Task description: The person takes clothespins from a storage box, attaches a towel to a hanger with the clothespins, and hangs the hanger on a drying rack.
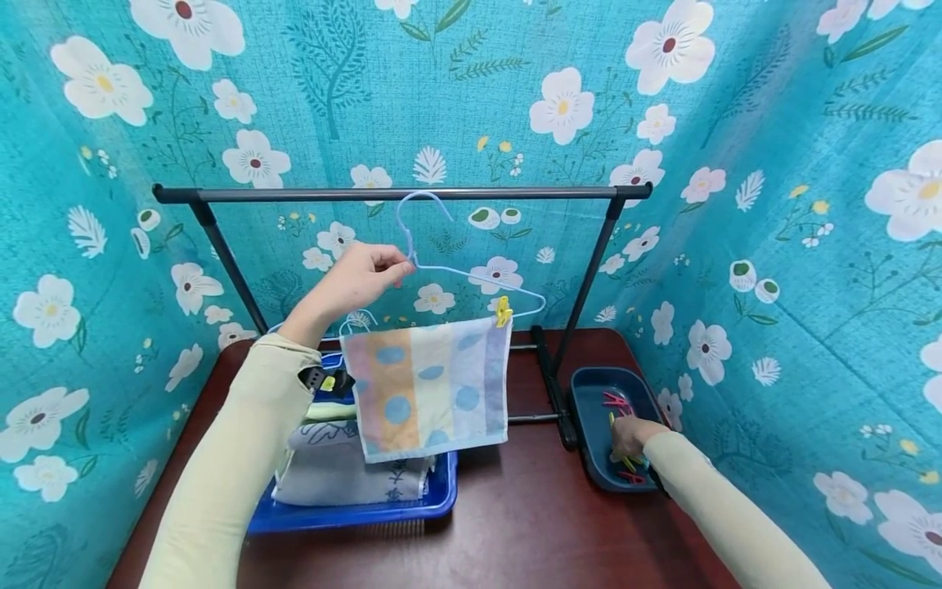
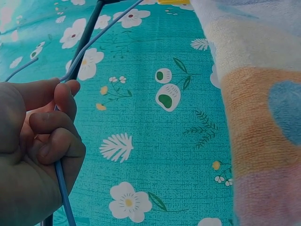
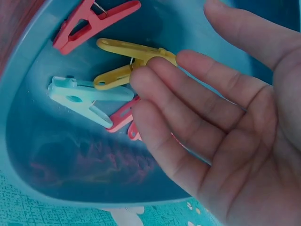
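Note:
My left hand (image 1: pixel 361 278) pinches a light blue clothes hanger (image 1: pixel 409 239) at its neck, just under the hook. A pastel striped towel (image 1: pixel 434 384) with blue dots hangs from the hanger, and a yellow clothespin (image 1: pixel 504 312) clips its right upper corner. The hanger's left arm is mostly hidden behind my hand and the towel. Down in a dark blue basin (image 1: pixel 592 409), my right hand (image 3: pixel 211 113) is spread with slightly bent fingers over loose clothespins. Nearest its fingertips lie a yellow clothespin (image 3: pixel 123 48), a mint clothespin (image 3: pixel 75 94) and red ones (image 3: pixel 94 24).
A black rack's crossbar (image 1: pixel 294 195) runs behind the hanger's hook. Below the towel, a blue tray (image 1: pixel 441 505) holds a folded grey cloth (image 1: pixel 331 474) and more hangers. All stand on a dark red table (image 1: pixel 515 523), with floral curtains (image 1: pixel 471 98) around it.

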Demonstrator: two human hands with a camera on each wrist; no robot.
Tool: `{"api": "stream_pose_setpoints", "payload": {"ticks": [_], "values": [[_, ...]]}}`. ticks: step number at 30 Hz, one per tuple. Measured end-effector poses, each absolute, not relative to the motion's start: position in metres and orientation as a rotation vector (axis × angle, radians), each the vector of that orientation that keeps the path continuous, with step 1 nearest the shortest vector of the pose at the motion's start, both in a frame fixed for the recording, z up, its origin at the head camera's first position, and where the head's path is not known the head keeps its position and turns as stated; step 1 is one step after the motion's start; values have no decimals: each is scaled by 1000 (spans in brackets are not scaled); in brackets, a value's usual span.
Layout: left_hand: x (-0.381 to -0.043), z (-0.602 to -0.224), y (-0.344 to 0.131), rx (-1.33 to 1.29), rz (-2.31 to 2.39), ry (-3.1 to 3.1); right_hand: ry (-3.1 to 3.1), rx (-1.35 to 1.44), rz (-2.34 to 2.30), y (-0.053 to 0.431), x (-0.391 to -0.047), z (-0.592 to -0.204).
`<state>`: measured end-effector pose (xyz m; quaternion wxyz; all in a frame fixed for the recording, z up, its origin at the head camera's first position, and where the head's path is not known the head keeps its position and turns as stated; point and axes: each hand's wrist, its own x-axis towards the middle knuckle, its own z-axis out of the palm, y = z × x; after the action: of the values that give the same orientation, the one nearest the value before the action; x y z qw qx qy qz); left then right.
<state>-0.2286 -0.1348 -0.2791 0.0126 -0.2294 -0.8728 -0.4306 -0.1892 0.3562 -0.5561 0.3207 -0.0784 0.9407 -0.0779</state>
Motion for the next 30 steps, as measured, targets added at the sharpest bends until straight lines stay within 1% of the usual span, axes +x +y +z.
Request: {"api": "stream_pose_setpoints", "payload": {"ticks": [7,16,23,30], "values": [[-231,-281,-136,-734,-1326,-2717,2466,-213,-151,353,-196,-563],[-233,-282,-139,-761,-1308,-2724,2456,-130,-149,348,-200,-560],[-232,-282,-140,-753,-1313,-2730,2535,-161,-30,351,-202,-562],[-231,-281,-139,-760,-1307,-2732,2560,-49,-27,357,-207,-567]]}}
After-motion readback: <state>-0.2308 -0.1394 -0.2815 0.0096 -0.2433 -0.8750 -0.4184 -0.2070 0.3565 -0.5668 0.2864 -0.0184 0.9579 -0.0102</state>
